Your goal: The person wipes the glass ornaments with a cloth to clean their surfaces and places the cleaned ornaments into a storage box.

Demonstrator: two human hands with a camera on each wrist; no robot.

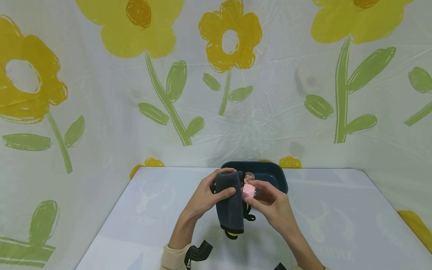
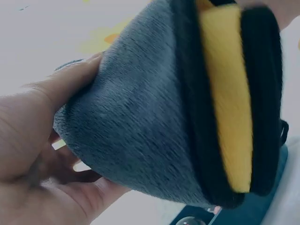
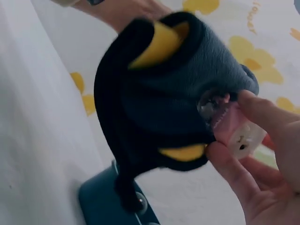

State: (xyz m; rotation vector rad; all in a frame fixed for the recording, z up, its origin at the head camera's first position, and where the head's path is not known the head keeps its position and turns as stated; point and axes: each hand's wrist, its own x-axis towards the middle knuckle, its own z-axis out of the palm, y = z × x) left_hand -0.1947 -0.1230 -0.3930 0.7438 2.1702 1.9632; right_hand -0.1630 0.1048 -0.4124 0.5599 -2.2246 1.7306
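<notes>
My left hand (image 1: pixel 206 198) grips a folded grey cloth (image 1: pixel 227 210) with black edging and a yellow inner side, thumb across its front. In the left wrist view the yellow layer of the cloth (image 2: pixel 227 103) shows between its black edges. With thumb and fingers, my right hand (image 1: pixel 275 206) pinches a small pink toy (image 1: pixel 249 190) against the cloth's right side. In the right wrist view the toy (image 3: pixel 229 123) has a white end with dark marks, and a clear round piece sits beside it, close to the cloth. A black loop (image 1: pixel 249 217) hangs from the cloth.
Behind the hands, a dark teal container (image 1: pixel 286 183) stands at the table's back edge. Clear round pieces (image 3: pixel 140 202) show at the container in the right wrist view. The pale table (image 1: pixel 162 225) meets a flower-patterned sheet (image 1: pixel 263 93) at the back.
</notes>
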